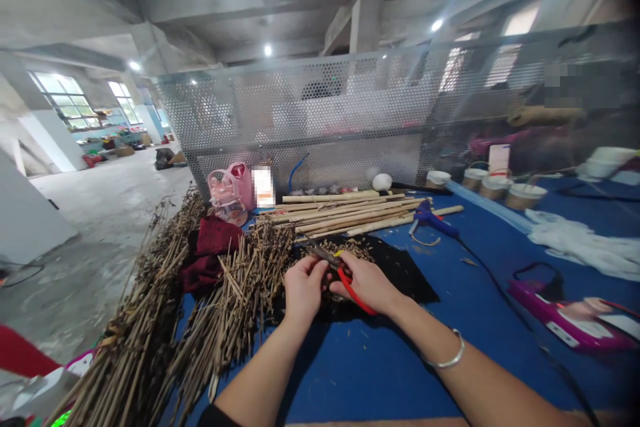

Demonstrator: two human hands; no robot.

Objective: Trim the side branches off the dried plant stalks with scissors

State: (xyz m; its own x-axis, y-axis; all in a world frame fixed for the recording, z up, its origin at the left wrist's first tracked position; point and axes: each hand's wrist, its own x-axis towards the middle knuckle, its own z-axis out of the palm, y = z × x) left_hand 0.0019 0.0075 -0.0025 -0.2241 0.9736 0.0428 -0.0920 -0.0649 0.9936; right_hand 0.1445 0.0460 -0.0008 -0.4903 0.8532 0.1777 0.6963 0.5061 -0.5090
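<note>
My right hand (367,280) is closed round the red and yellow handles of a pair of scissors (326,255), whose dark blades point up and to the left. Close beside it, my left hand (303,285) has its thumb and fingers pinched together near the blades; what it holds is too small to make out. Under both hands lies a black cloth (407,270) with short cut pieces of stem (357,247) on it. A bundle of dry stems (240,293) rests just left of my left hand.
Longer dry stalks (135,320) and a dark red cloth (215,247) lie left. Pale sticks (345,213), a blue glue gun (435,219) and a pink bottle (241,185) stand or lie behind. A purple power strip (565,320) is at right, with its cable crossing the blue table (370,373).
</note>
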